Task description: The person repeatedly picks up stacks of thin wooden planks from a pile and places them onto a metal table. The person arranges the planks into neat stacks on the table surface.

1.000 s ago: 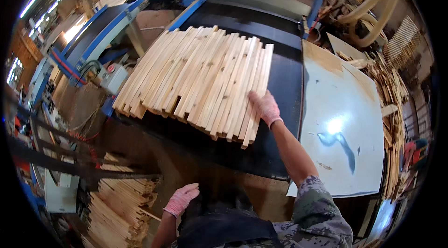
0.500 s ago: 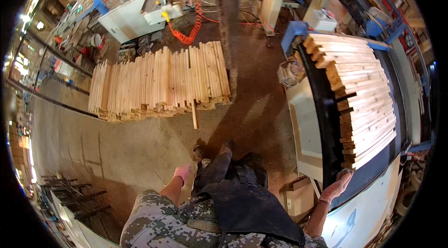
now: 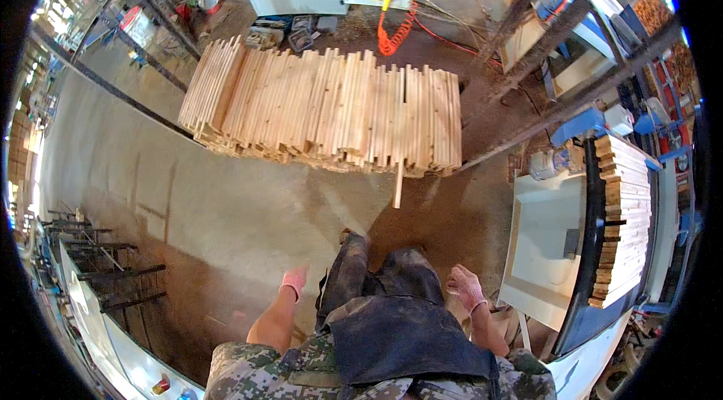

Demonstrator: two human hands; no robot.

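Ahead of me a wide stack of pale wooden strips (image 3: 316, 106) lies with uneven ends. One strip (image 3: 398, 185) sticks out toward me near its right part. My left hand (image 3: 295, 279), in a pink glove, hangs beside my left leg, somewhat blurred, its fingers loosely stretched and nothing visible in them. By my right thigh hangs my right hand (image 3: 465, 288), also gloved, with loosely bent fingers apart and nothing in them. It is apart from the machine on the right, where a row of wooden pieces (image 3: 623, 219) sits on the dark bed.
Dark metal bars (image 3: 128, 102) flank the stack on the left, and more bars (image 3: 553, 110) stand on its right. A white machine housing (image 3: 544, 249) stands to my right. An orange coiled hose (image 3: 392, 42) hangs behind the stack. Black racks (image 3: 124, 279) stand at the left.
My view has turned right, toward the stack, which is now nearer. My right hand has left the near end of the wooden pieces on the machine and come in beside my thigh.
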